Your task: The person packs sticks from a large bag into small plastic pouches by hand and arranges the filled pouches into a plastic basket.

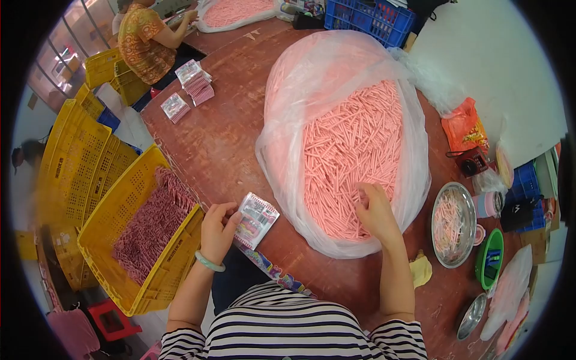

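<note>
Touching the edge of the silver packet, the left hand is half curled; whether a firm pinch is made cannot be told. The right hand is bent over the pink sticks; no stick can be confirmed in its fingers. Packet is sited just right of the left fingertips, near the table edge. Stick pile is spread under and beyond the right fingertips, inside the clear bag.

Judgement: sticks should be lifted lightly off the loose top layer, mid-length, since breakage is likely if squeezed. Packet should be steadied flat, not crushed.

Farther out: yellow crate left of the left fingers, metal bowl right of the right, 2 packet groups well beyond the left.
</note>
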Demonstrator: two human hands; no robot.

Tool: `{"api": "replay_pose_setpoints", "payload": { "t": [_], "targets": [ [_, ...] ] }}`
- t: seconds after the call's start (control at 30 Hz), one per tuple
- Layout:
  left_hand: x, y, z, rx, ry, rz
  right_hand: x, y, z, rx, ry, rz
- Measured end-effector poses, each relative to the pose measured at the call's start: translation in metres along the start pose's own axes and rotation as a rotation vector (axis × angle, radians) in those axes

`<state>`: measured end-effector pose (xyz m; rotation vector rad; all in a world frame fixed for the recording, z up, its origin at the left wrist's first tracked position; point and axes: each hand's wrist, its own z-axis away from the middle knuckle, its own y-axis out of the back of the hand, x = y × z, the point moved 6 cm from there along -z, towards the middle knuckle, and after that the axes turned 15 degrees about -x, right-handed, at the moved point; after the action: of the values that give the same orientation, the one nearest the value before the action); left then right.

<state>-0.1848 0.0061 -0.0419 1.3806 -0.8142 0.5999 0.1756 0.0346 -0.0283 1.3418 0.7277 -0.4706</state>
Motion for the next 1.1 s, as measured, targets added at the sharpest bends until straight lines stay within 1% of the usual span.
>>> {"api": "replay_pose_setpoints", "payload": {
  "t": [0.03,0.13,0.23,0.33,0.43,0.53,0.63,0.73,0.83,0.9,1.0,1.03,1.1],
  "targets": [
    [0.000,-0.001,-0.001,0.004,0.003,0.005,-0.001,0.001,0.002,0.029,0.010,0.053],
    [0.002,-0.002,-0.006,-0.009,0.014,0.007,-0.008,-0.011,0.000,-0.150,-0.013,-0.061],
    [0.001,-0.005,-0.012,-0.044,0.037,0.011,-0.003,-0.014,-0.009,-0.196,0.001,-0.005],
    [0.003,-0.006,-0.017,-0.084,0.037,-0.035,-0.009,-0.006,-0.011,-0.088,-0.048,-0.062],
    [0.004,-0.007,-0.020,-0.116,0.054,-0.081,-0.026,-0.014,-0.007,-0.146,-0.057,0.163],
    [0.000,-0.009,-0.021,-0.142,0.055,-0.106,-0.018,-0.015,-0.006,-0.220,-0.121,0.119],
    [0.000,-0.010,-0.021,-0.150,0.084,-0.068,-0.009,-0.007,-0.001,-0.080,-0.098,0.049],
    [0.003,-0.009,-0.020,-0.147,0.096,-0.044,-0.016,0.001,0.009,0.014,-0.149,0.047],
    [0.001,-0.012,-0.017,-0.153,0.080,-0.041,-0.007,-0.008,0.006,0.020,-0.086,0.083],
    [-0.001,-0.011,-0.019,-0.148,0.075,-0.043,-0.009,-0.006,0.005,-0.020,-0.082,0.034],
    [-0.017,-0.016,-0.019,-0.201,0.197,0.198,-0.014,-0.006,0.004,-0.112,-0.101,-0.018],
    [-0.021,-0.016,-0.019,-0.192,0.169,0.189,-0.014,-0.008,0.003,-0.141,-0.109,-0.032],
    [-0.023,-0.016,-0.020,-0.181,0.111,0.173,-0.020,-0.009,0.001,-0.005,0.042,0.129]
  ]
}}
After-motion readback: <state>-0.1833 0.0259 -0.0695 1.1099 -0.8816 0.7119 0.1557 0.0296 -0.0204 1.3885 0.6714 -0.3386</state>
